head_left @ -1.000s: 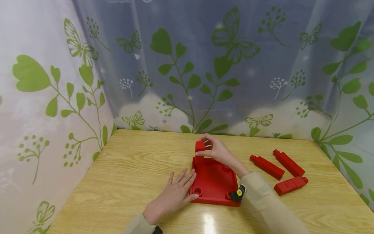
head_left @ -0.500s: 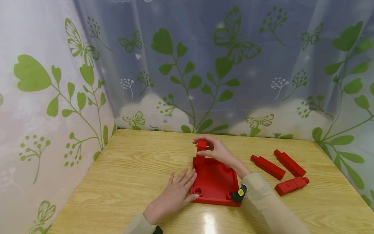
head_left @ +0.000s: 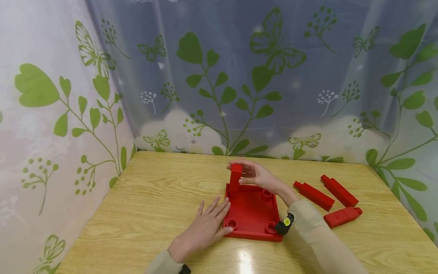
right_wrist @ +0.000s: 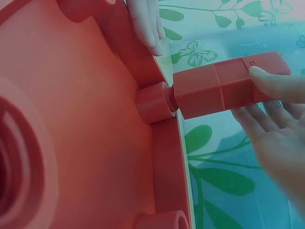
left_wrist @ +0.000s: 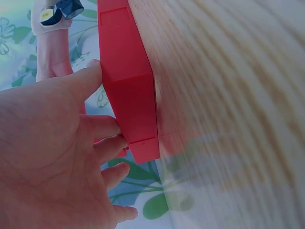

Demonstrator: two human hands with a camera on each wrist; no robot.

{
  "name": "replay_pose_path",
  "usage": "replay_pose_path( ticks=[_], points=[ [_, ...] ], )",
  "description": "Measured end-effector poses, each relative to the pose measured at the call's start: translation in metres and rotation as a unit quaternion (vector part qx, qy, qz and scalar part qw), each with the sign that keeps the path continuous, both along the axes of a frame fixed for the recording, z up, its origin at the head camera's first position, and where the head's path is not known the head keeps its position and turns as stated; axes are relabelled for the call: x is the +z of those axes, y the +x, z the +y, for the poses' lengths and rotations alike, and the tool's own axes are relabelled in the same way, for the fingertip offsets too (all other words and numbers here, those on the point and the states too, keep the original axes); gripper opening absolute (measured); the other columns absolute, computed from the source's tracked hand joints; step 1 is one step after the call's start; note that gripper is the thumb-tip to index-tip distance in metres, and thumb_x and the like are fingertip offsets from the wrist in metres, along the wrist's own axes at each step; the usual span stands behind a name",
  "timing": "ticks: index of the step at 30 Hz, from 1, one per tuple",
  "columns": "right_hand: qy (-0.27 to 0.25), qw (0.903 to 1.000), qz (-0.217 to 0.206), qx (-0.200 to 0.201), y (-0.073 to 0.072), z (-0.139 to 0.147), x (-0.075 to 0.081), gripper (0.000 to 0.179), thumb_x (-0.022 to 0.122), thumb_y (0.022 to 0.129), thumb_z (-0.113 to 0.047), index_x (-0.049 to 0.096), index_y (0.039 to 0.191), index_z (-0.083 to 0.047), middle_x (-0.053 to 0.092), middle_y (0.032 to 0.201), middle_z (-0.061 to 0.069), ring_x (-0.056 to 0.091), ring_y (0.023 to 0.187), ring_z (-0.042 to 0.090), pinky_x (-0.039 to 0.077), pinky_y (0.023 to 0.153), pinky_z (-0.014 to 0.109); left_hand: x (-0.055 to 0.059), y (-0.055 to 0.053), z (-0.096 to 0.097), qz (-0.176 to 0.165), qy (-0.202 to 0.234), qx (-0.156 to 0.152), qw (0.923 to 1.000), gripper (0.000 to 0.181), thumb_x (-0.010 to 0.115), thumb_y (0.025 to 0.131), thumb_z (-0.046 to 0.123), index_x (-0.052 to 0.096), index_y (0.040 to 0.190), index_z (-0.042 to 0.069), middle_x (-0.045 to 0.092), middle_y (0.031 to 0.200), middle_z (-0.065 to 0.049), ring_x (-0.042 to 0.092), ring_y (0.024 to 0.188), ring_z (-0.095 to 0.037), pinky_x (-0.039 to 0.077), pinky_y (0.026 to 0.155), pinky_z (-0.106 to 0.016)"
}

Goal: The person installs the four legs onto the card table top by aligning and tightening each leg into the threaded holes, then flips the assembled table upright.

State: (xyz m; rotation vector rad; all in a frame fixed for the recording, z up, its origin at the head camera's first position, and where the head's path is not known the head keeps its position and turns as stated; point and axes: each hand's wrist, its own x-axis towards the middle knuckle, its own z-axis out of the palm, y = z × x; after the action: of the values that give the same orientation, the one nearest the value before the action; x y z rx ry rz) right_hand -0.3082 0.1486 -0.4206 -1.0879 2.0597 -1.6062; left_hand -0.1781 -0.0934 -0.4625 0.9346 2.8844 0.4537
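Observation:
A square red tray-like top (head_left: 253,213) with a raised rim and round corner sockets lies on the table. At its far left corner stands a square red leg (head_left: 234,179), upright in the head view. In the right wrist view the leg's narrow end sits at the socket (right_wrist: 155,102); how deep it goes is hidden. My right hand (head_left: 260,177) holds the leg near its upper end, thumb on one side and fingers on the other. My left hand (head_left: 207,224) rests along the top's left rim, fingers straight, the thumb over the near left corner.
Three more red legs lie on the table to the right: one nearer the top (head_left: 314,195), one farther back (head_left: 339,191) and one in front (head_left: 343,217). A patterned curtain (head_left: 212,76) hangs behind the wooden table (head_left: 154,182).
The right hand has shifted slightly right around the leg, its thumb moving off the leg's near face toward its right side. The leg leans a little differently. The left hand has stayed put.

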Motion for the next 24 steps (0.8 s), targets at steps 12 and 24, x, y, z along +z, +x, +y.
replay_pose_path(
  ticks=[12, 24],
  points=[
    [0.062, 0.9835, 0.027, -0.168, 0.005, -0.022, -0.002, 0.050, 0.084, 0.083, -0.009, 0.057, 0.125, -0.003, 0.063, 0.116, 0.014, 0.062, 0.104, 0.028, 0.057, 0.087, 0.040, 0.002, 0.001, 0.000, -0.011, 0.001, 0.003, 0.9999, 0.073, 0.050, 0.103, 0.052, 0.034, 0.159, 0.007, 0.027, 0.167, -0.005, 0.017, 0.155, -0.032, 0.013, 0.117, -0.069],
    [0.065, 0.9845, 0.025, -0.161, 0.008, -0.020, -0.004, 0.056, 0.081, 0.087, -0.015, 0.055, 0.137, -0.010, 0.060, 0.131, 0.013, 0.059, 0.117, 0.032, 0.054, 0.094, 0.045, 0.000, 0.000, 0.000, -0.002, 0.006, 0.000, 1.0000, 0.073, 0.050, 0.103, 0.052, 0.034, 0.158, 0.006, 0.028, 0.166, -0.006, 0.018, 0.155, -0.034, 0.014, 0.116, -0.071]
  ],
)
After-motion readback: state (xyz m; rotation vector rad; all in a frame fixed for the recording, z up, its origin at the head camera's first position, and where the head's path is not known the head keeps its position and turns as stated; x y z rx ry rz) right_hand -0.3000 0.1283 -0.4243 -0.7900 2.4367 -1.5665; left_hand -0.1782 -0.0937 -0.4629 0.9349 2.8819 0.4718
